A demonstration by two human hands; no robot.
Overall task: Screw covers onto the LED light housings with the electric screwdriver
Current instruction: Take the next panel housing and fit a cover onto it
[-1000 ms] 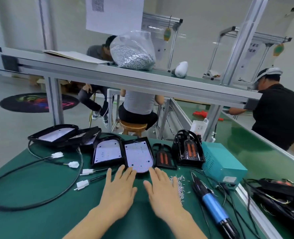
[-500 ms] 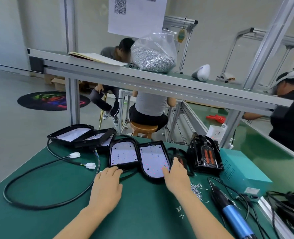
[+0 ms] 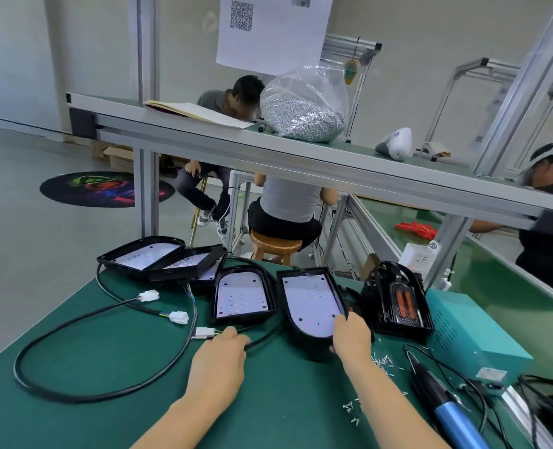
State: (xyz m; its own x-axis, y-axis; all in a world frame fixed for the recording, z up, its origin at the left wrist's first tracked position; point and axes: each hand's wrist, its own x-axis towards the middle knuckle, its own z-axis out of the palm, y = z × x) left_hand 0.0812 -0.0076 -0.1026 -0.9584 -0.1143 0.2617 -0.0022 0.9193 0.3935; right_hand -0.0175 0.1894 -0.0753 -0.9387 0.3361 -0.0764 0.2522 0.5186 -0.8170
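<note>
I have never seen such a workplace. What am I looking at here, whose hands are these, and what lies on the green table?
The one picture comes from a camera worn on a person's head, looking down at their own bare hands. The right hand grips the near edge of a black LED light housing with a white board inside. The left hand rests on the green table by a black cable. More housings lie behind. To the right are loose screws, the blue electric screwdriver lying unused, and a teal box.
</note>
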